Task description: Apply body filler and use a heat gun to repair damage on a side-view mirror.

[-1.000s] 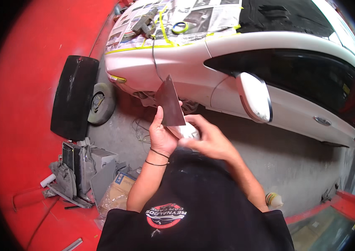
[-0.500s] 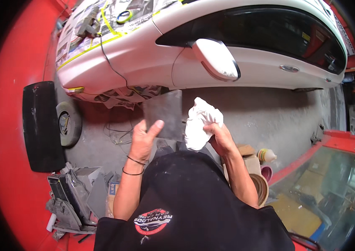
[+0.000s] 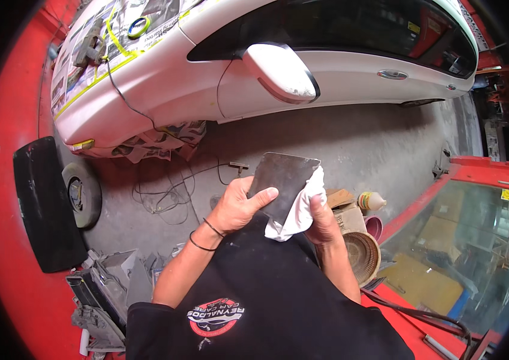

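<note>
In front of my dark shirt, my left hand grips a dark, flat rectangular plate by its left side, thumb over the face. My right hand holds a crumpled white cloth against the right edge of that plate. The cloth hangs below the plate, partly behind it; my right fingers are mostly hidden.
A white car spans the top, with newspaper masking and a corded tool. A black panel, tyre, loose cables, grey parts, basket, jug and red glazed panel surround me.
The plate turned from angled to flat-on and moved right, the cloth now against its edge after my hands were apart half a second ago. The view has shifted, bringing more of the right side in.
</note>
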The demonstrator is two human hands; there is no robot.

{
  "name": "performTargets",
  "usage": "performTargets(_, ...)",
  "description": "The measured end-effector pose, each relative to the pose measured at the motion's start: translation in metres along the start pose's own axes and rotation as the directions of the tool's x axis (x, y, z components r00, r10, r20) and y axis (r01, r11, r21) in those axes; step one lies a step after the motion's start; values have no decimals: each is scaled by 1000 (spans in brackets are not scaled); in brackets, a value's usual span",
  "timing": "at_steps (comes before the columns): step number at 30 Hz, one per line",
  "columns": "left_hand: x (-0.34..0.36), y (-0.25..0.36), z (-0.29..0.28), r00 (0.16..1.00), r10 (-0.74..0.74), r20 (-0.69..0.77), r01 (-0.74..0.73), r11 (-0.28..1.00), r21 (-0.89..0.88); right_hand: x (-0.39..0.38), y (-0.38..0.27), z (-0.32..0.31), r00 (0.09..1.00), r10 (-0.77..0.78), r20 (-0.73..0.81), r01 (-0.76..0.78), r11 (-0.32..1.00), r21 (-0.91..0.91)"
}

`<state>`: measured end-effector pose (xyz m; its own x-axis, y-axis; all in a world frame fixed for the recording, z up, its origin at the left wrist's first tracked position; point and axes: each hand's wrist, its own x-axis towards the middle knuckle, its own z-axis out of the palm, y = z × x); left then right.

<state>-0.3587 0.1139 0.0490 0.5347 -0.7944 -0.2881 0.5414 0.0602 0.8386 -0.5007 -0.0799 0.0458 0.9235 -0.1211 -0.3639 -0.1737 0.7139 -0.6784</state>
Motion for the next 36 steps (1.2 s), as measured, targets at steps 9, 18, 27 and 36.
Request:
performTargets(9, 104, 22, 31, 998, -48, -28, 55, 930, 363, 69, -66, -71, 986, 98, -137, -141, 926, -351)
performTargets(18, 179, -55, -2, 972, -140, -191, 137, 990, -27, 159, -131, -73, 929, -325, -174, -23, 419, -908)
performTargets(27, 95, -128, -156, 737, -164, -655, 308, 945, 111, 198, -126, -62, 878, -474, -73, 57, 255, -965)
performTargets(36, 22, -207, -265, 721, -268, -639, 450, 882, 138, 200, -110, -37, 831, -502, -239, -65, 339, -939)
